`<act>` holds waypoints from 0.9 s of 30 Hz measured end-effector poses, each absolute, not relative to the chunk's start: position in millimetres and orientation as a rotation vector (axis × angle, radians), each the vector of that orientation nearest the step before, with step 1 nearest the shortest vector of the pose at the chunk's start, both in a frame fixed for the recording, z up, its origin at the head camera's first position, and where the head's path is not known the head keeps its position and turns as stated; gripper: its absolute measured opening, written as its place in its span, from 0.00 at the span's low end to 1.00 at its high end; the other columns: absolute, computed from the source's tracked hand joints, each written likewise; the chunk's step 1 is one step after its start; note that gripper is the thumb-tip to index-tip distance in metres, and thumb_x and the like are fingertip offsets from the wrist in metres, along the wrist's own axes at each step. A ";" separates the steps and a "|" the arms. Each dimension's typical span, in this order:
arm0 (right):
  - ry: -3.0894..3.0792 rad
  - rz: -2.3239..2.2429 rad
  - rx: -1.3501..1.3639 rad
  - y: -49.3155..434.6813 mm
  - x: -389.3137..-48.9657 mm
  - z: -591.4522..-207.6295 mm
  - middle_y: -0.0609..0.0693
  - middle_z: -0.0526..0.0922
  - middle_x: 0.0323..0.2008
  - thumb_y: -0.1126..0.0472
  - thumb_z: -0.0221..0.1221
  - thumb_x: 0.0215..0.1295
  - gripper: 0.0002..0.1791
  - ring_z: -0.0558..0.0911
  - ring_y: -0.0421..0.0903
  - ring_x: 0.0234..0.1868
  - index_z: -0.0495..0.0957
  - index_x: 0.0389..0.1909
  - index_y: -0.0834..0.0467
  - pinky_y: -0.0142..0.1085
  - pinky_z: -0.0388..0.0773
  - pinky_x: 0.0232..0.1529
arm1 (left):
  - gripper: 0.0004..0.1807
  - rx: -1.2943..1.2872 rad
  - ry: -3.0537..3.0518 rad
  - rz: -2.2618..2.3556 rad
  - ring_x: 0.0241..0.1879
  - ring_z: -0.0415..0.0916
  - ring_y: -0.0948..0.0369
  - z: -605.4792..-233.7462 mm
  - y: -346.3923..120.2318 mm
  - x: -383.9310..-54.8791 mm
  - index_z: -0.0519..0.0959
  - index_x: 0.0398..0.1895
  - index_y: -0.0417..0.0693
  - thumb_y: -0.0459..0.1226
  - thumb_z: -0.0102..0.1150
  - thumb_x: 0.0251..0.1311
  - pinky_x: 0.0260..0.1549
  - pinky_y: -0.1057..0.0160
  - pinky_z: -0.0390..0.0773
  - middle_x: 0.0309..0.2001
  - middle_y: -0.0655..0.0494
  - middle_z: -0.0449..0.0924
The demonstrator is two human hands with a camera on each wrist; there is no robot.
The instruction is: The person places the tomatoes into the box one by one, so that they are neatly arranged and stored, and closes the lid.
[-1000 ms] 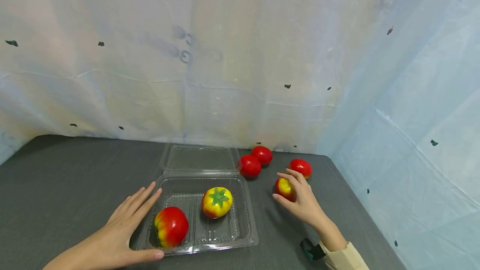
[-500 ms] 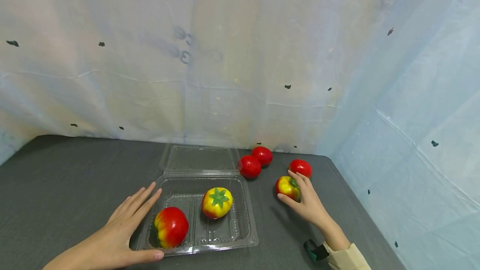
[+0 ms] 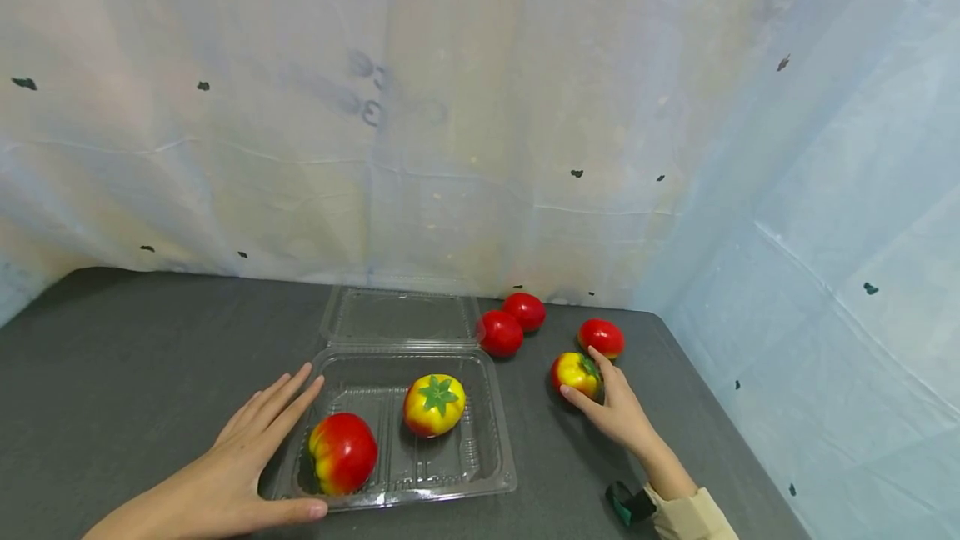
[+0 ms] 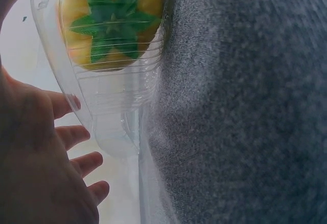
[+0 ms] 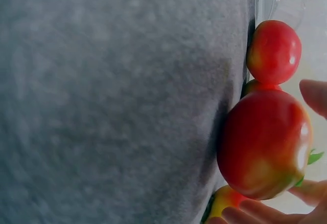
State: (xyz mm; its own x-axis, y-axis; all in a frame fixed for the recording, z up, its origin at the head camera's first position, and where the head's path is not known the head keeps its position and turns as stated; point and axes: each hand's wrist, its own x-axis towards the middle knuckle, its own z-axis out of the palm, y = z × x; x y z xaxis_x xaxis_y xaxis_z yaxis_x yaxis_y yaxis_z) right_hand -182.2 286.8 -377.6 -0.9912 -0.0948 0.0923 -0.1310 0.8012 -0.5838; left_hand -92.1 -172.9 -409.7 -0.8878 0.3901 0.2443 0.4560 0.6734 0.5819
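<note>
In the head view, my left hand (image 3: 225, 473) lies with spread fingers along the left edge of a clear plastic clamshell box (image 3: 495, 423). In the left wrist view, some fingertips (image 4: 69, 104) meet the box's rim. Two glossy red-and-yellow tomatoes sit inside: one on its side (image 3: 343, 454), the other with its green star-shaped calyx (image 3: 438, 394) facing up. My right hand (image 3: 618, 411) is around the near side of another tomato (image 3: 573, 375) on the table. In the right wrist view, the thumb (image 5: 314, 96) stands apart from that tomato; whether the other fingers touch it is unclear.
Beyond the right hand lies a red tomato (image 3: 602, 337). Two more red ones, a nearer (image 3: 500, 333) and a farther (image 3: 524, 311), sit beside the box's raised transparent lid (image 3: 405, 315). Pale plastic sheeting (image 3: 480, 123) bounds the dark grey table (image 3: 187, 340) at the back and right.
My right hand has drawn slightly right and back from its tomato, which has turned so that its green calyx shows. The left hand and box have stayed put.
</note>
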 end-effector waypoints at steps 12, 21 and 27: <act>-2.950 1.014 0.100 284.4 -180.4 -381.4 0.68 0.59 0.68 0.46 0.60 0.64 0.45 0.64 0.63 0.65 0.50 0.73 0.63 0.61 0.59 0.65 | 0.62 -0.713 -2.789 -1.046 0.72 0.36 0.38 -409.1 -174.2 -93.0 0.42 0.77 0.60 0.59 0.69 0.44 0.66 0.39 0.17 0.78 0.53 0.33; -2.934 1.035 0.064 282.7 -184.0 -381.6 0.68 0.62 0.67 0.48 0.61 0.63 0.45 0.67 0.62 0.63 0.51 0.73 0.62 0.60 0.62 0.64 | 0.61 -0.701 -2.793 -1.017 0.70 0.40 0.37 -408.9 -173.0 -92.4 0.43 0.77 0.60 0.60 0.69 0.43 0.66 0.58 0.11 0.78 0.53 0.35; -2.911 1.062 0.047 278.7 -186.3 -380.9 0.64 0.72 0.58 0.48 0.66 0.58 0.44 0.75 0.57 0.54 0.57 0.70 0.60 0.52 0.74 0.56 | 0.61 -0.694 -2.794 -1.003 0.69 0.42 0.36 -408.7 -172.1 -91.7 0.44 0.77 0.60 0.61 0.68 0.44 0.64 0.65 0.10 0.77 0.53 0.35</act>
